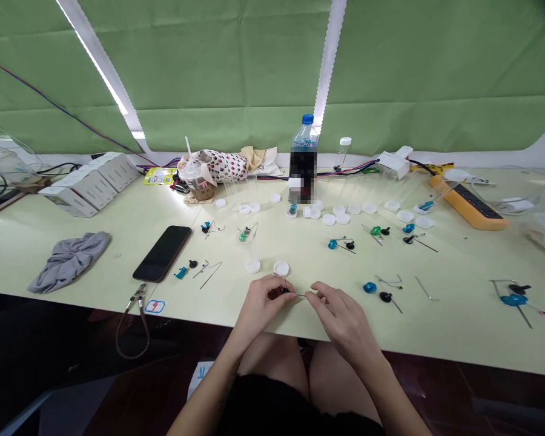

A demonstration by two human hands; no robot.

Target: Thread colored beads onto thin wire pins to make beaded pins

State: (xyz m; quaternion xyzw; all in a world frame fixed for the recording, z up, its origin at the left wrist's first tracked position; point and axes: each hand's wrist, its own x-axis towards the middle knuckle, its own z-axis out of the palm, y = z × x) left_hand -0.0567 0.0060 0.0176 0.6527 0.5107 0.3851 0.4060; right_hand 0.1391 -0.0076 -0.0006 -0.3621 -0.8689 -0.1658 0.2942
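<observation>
My left hand (264, 304) pinches a thin bent wire (295, 294) at the table's front edge, with a small black bead (284, 291) showing between the fingers. The wire's straight end runs right towards my right hand (340, 316), whose fingertips are close to its tip. I cannot tell whether they grip it. Two white plastic bottle caps (273, 267) lie just beyond my left hand. Further out on the pale green table (63, 212), several wire pieces with blue, green and black beads (370, 287) lie scattered.
A black smartphone (162, 253) and grey cloth (69, 261) lie to the left, with a metal clip on a cord (138, 318) at the edge. Along the back are white boxes (88, 188), a bottle (304, 158), several caps and an orange power strip (467, 203).
</observation>
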